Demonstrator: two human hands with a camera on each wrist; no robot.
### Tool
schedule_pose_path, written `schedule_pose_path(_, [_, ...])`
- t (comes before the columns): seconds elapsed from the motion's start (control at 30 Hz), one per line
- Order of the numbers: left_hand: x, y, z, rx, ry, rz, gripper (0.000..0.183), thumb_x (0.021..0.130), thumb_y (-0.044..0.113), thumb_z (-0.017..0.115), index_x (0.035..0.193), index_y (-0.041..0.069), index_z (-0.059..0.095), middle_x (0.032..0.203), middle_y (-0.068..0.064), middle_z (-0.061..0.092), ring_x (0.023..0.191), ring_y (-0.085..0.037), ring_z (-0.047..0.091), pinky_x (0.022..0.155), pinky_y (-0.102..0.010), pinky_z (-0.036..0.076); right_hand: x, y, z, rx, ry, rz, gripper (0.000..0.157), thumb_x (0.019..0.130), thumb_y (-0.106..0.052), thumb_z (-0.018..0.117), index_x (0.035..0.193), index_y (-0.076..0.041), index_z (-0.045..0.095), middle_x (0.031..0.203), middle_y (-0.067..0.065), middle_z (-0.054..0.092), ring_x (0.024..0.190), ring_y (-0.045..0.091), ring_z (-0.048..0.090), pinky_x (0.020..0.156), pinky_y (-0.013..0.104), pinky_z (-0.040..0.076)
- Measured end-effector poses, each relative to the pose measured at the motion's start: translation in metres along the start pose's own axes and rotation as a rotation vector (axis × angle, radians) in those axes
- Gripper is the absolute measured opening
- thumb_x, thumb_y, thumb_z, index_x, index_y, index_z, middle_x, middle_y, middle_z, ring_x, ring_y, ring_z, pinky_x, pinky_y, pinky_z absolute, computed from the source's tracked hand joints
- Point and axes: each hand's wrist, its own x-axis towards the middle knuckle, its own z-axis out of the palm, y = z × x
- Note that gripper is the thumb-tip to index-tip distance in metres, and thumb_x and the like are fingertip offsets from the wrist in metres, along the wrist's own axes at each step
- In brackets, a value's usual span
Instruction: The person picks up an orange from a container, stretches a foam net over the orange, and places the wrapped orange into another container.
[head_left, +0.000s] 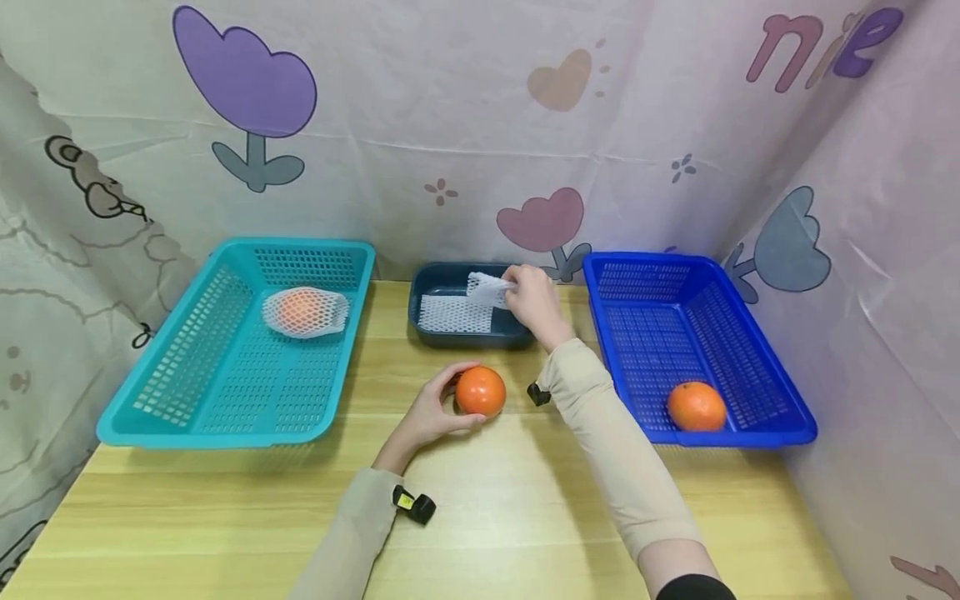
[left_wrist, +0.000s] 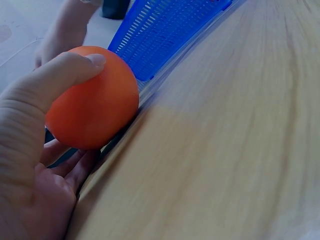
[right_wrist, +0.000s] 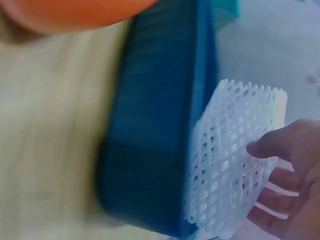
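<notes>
On the wooden table, my left hand (head_left: 431, 412) holds an orange fruit (head_left: 481, 392) between thumb and fingers; in the left wrist view the thumb lies across the fruit (left_wrist: 95, 110). My right hand (head_left: 534, 300) pinches a white foam fruit net (head_left: 489, 288) over the dark blue bin (head_left: 472, 340). The right wrist view shows this net (right_wrist: 235, 160) between thumb and fingers, beside the bin's wall (right_wrist: 150, 125). Another foam net (head_left: 453, 314) lies flat inside the bin.
To the left stands a teal basket (head_left: 112, 429) with a net-wrapped orange fruit (head_left: 303, 312) in it. A blue basket (head_left: 802, 425) on the right contains a bare orange fruit (head_left: 696, 407). A patterned curtain (head_left: 420, 108) hangs behind the table.
</notes>
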Motion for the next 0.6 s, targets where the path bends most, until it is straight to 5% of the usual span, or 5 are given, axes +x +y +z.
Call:
schedule_pose_path(0.17, [0.002,0.0,0.0,0.002,-0.005,0.001,0.079,0.068,-0.005,0.087,0.138,-0.006,0.049,0.134,-0.018,0.054,0.115,-0.031,0.058,0.101,-0.051,0.047,-0.01,-0.015,-0.033,0.13,0.092,0.066,0.014,0.09,-0.011,0.065,0.101,-0.012,0.074,0.1,0.006,0.073,0.09,0.027,0.067,0.074,0.046,0.054])
schedule_pose_path(0.37, [0.001,0.0,0.001,0.018,-0.003,0.018,0.079,0.069,-0.005,0.087,0.138,-0.006,0.049,0.135,-0.02,0.053,0.117,-0.033,0.057,0.102,-0.052,0.045,-0.035,-0.034,-0.068,0.421,0.167,0.066,0.013,0.09,-0.012,0.069,0.1,-0.008,0.074,0.092,0.008,0.074,0.081,0.023,0.065,0.075,0.037,0.052])
schedule_pose_path(0.6, [0.0,-0.002,0.003,0.031,0.004,0.042,0.081,0.067,-0.008,0.086,0.138,-0.006,0.048,0.133,-0.02,0.053,0.12,-0.032,0.055,0.104,-0.052,0.043,-0.077,-0.038,-0.071,0.988,0.18,0.033,0.019,0.089,-0.003,0.071,0.106,0.004,0.065,0.095,0.009,0.07,0.084,0.018,0.065,0.075,0.026,0.054])
